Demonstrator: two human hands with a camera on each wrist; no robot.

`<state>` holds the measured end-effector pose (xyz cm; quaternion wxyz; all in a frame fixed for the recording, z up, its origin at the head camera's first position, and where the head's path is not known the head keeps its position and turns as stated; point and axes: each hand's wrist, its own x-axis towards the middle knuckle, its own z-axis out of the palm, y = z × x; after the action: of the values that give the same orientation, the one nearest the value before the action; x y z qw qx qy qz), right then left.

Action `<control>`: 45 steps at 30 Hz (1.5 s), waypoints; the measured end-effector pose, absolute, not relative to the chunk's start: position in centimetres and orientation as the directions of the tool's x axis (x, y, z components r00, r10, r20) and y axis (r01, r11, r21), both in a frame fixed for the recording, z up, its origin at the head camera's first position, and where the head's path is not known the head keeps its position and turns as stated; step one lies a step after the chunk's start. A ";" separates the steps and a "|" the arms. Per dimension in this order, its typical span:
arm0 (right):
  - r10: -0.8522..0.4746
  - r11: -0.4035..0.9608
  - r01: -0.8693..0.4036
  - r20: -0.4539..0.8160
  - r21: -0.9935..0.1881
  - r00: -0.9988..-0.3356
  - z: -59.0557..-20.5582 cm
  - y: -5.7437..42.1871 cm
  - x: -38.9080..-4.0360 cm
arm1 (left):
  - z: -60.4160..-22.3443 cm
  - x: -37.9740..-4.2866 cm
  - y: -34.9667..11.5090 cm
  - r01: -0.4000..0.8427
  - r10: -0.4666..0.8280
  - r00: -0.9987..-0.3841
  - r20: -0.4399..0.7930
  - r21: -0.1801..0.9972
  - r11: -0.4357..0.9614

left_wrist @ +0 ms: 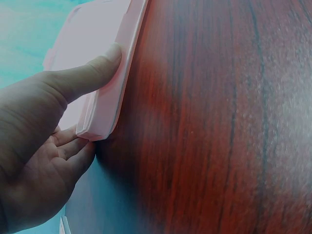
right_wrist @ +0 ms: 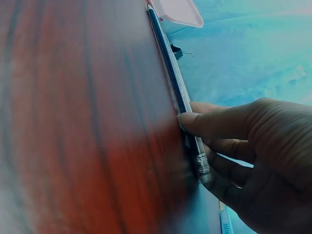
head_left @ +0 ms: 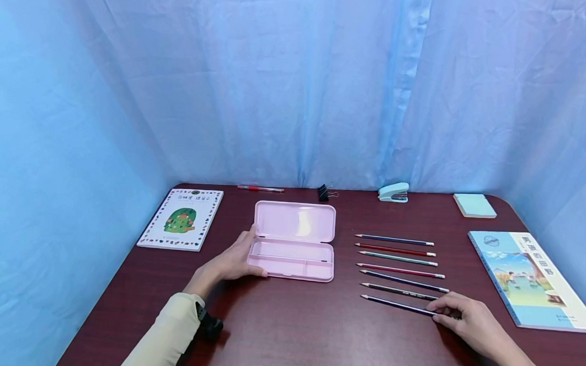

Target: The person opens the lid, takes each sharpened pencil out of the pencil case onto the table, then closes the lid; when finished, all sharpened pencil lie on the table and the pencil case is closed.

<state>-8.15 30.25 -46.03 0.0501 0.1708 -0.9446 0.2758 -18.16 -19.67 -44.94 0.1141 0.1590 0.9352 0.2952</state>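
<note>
A pink pencil case [head_left: 295,222] lies with its lid raised in the middle of the table. My left hand [head_left: 236,260] holds its left end; in the left wrist view the thumb [left_wrist: 105,66] lies on the front edge and the other fingers are at the end. To the right, several pencils lie in a column, tips pointing left. My right hand [head_left: 470,319] pinches the nearest one, a dark blue pencil [head_left: 396,304], near its eraser end. Just behind it lies a black pencil [head_left: 392,290].
A white picture book [head_left: 184,221] is at the left and a thick blue book [head_left: 531,281] at the right. Along the back are a red pen [head_left: 260,188], a black binder clip [head_left: 324,193], a mint stapler [head_left: 393,192] and a pale green notepad [head_left: 474,206]. Blue curtains surround the table.
</note>
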 end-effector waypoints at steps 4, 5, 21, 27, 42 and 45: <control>-0.296 0.808 -0.328 0.143 -0.489 -0.944 -45.4 29.8 -8.5 | -45.0 -18.1 -19.7 0.227 0.364 -0.923 -0.122 0.589 0.775; -0.306 0.804 -0.342 0.156 -0.485 -0.939 -45.1 29.6 -8.7 | -44.9 -18.1 -19.7 0.230 0.366 -0.923 -0.119 0.590 0.774; -0.533 0.558 -0.588 0.289 -0.586 -0.795 -43.0 15.9 -17.3 | -45.1 -17.9 -19.8 0.225 0.366 -0.923 -0.120 0.603 0.765; -0.619 0.526 -0.595 0.206 -0.609 -0.758 -44.4 10.4 -18.7 | -45.1 -18.1 -19.6 0.214 0.354 -0.926 -0.132 0.588 0.780; -0.737 0.573 -0.598 -0.032 -0.560 -0.675 -43.8 7.6 -20.8 | -44.7 -18.1 -19.6 0.208 0.349 -0.926 -0.141 0.581 0.787; -0.735 0.571 -0.592 -0.034 -0.569 -0.677 -44.0 7.5 -21.0 | -44.8 -18.1 -19.6 0.208 0.350 -0.926 -0.139 0.585 0.783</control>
<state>-21.02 7.51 -43.98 -0.1347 0.3786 -0.8760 0.2667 -18.09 -19.64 -44.76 0.1207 0.1491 0.9366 0.2933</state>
